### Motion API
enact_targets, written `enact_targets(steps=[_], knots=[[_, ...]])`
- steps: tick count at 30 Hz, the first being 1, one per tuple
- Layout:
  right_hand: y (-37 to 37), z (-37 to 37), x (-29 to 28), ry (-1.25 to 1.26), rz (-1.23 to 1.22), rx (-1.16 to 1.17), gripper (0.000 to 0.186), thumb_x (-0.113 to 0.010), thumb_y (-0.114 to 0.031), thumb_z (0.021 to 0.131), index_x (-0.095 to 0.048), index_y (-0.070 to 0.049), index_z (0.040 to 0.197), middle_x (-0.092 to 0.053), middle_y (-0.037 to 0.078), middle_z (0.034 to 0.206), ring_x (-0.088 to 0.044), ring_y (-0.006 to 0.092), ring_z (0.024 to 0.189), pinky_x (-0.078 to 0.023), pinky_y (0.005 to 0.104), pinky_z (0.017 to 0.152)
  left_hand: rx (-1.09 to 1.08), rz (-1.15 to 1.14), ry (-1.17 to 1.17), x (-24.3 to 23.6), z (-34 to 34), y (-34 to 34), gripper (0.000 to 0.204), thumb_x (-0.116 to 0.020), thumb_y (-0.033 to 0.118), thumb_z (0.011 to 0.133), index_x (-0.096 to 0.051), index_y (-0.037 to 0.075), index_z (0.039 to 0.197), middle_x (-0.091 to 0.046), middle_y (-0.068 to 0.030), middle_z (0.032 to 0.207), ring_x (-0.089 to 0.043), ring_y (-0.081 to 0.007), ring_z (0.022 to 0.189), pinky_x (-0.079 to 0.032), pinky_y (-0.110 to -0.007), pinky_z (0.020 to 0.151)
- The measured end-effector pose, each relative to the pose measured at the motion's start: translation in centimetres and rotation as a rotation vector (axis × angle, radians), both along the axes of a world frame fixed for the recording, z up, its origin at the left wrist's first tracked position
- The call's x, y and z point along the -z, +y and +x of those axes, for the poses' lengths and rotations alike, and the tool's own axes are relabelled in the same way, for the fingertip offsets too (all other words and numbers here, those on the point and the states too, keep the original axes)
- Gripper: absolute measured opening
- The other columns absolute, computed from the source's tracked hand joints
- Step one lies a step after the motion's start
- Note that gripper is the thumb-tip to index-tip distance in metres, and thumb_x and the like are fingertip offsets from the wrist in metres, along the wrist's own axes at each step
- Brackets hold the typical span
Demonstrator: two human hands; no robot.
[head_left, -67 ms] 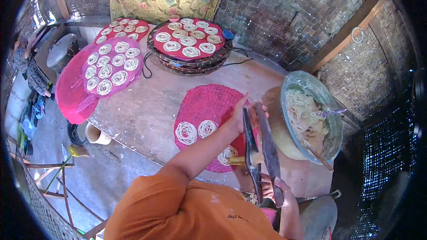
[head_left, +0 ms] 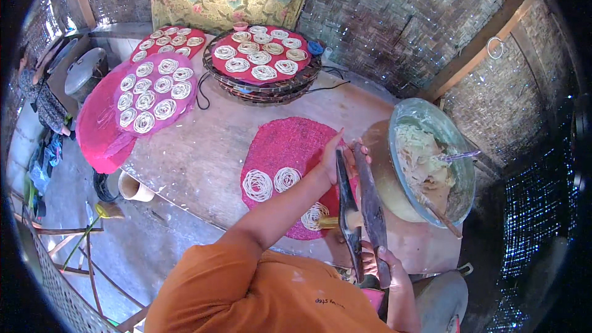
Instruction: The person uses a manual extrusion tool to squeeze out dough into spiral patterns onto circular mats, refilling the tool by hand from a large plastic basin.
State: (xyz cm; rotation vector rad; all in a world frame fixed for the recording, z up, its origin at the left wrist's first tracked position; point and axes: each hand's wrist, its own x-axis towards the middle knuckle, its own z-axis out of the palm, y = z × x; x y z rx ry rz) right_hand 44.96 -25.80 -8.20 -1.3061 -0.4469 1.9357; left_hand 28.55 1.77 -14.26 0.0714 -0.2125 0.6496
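Note:
With both hands I hold a hand noodle press (head_left: 374,213): two long dark wooden bars, a pale plunger between them and a yellowish cylinder (head_left: 329,222) pointing left. My left hand (head_left: 336,155) is closed around the bars' far ends. At the near ends, my right hand (head_left: 391,266) wraps round them, some of its fingers hidden. Below the cylinder's tip lies a coiled nest of pale dough strands (head_left: 313,214) on a round pink mesh sheet (head_left: 290,139). Two more nests (head_left: 257,185) rest on the sheet, left of my forearm.
A large basin of pale dough (head_left: 410,111) stands at the right, holding a stick and a utensil. Toward the back, stacked woven trays (head_left: 265,95) and pink sheets (head_left: 102,126) carry several nests. The table edge (head_left: 185,208) runs at the left. Another person (head_left: 49,105) is at far left.

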Motion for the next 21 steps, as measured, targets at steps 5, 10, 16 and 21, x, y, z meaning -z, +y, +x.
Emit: enact_targets(steps=[5,10,16,21], knots=[[0.6,-0.4,0.3,-0.213,0.066,-0.114,0.063,-0.056,-0.044,0.084,-0.044,0.002,0.125,-0.058,0.009,0.093,-0.06,0.0191,0.079,-0.05,0.0349,0.072,0.038,0.022,-0.119,-0.2,-0.2,0.7,0.047,-0.046,0.057,0.086,-0.057,0.011,0.089,-0.06,-0.0078,0.082,-0.059,-0.031,0.081,-0.048,-0.044,0.077],[3.5,-0.1,-3.2,-0.331,0.15,-0.269,0.056,-0.058,-0.046,0.083,-0.051,-0.002,0.117,-0.059,0.007,0.098,-0.058,0.015,0.084,-0.046,0.0294,0.074,-0.037,0.109,-0.116,-4.5,-1.3,2.4,0.044,-0.046,0.054,0.087,-0.055,0.012,0.087,-0.057,-0.0074,0.079,-0.059,-0.0296,0.084,-0.047,-0.047,0.082],[9.1,0.8,-5.6,-0.11,0.173,-0.339,0.069,-0.031,-0.055,0.093,-0.032,-0.002,0.137,-0.058,0.022,0.109,-0.059,0.0306,0.1,-0.047,0.0406,0.089,-0.213,0.169,-0.07,-6.1,-2.7,6.8,0.056,-0.044,0.056,0.087,-0.06,0.005,0.101,-0.062,-0.0146,0.093,-0.058,-0.0357,0.097,-0.043,-0.048,0.092],[13.7,-0.3,-4.8,-0.274,0.004,-0.389,0.067,-0.036,-0.056,0.092,-0.043,-0.001,0.129,-0.062,0.02,0.097,-0.065,0.0282,0.081,-0.052,0.037,0.075,-0.33,-0.017,0.009,0.1,-3.3,9.0,0.042,-0.045,0.05,0.087,-0.055,0.011,0.097,-0.057,-0.006,0.085,-0.056,-0.0256,0.084,-0.044,-0.043,0.082]])
